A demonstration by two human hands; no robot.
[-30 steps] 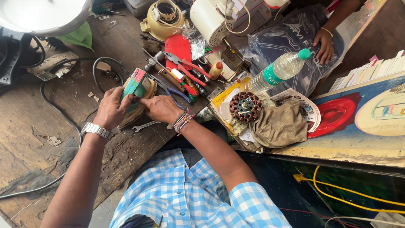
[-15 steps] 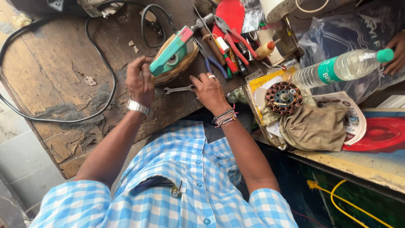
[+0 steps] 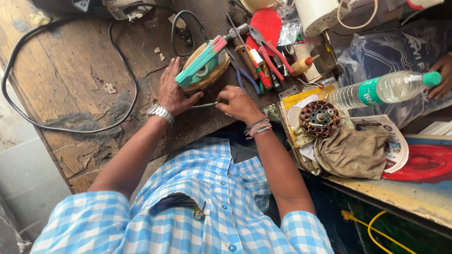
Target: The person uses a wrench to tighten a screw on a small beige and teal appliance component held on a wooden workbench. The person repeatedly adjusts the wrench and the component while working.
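Observation:
A clothes iron with a green and pink handle (image 3: 203, 63) lies on a worn wooden workbench (image 3: 70, 80). My left hand (image 3: 172, 91), with a metal watch on the wrist, rests against the iron's near side and steadies it. My right hand (image 3: 238, 103), with bead bracelets on the wrist, grips a thin metal tool (image 3: 205, 105) whose tip points at the iron's base.
Pliers and screwdrivers (image 3: 263, 61) lie behind the iron. A black cable (image 3: 117, 56) loops over the bench. To the right are a copper motor winding (image 3: 319, 118), a brown cloth (image 3: 351, 153), a plastic water bottle (image 3: 381, 89) and another person's hand (image 3: 442, 75).
The camera has swung and moved closer. My right hand has picked the metal tool up off the bench and brought it to the iron; my left hand stays on the iron.

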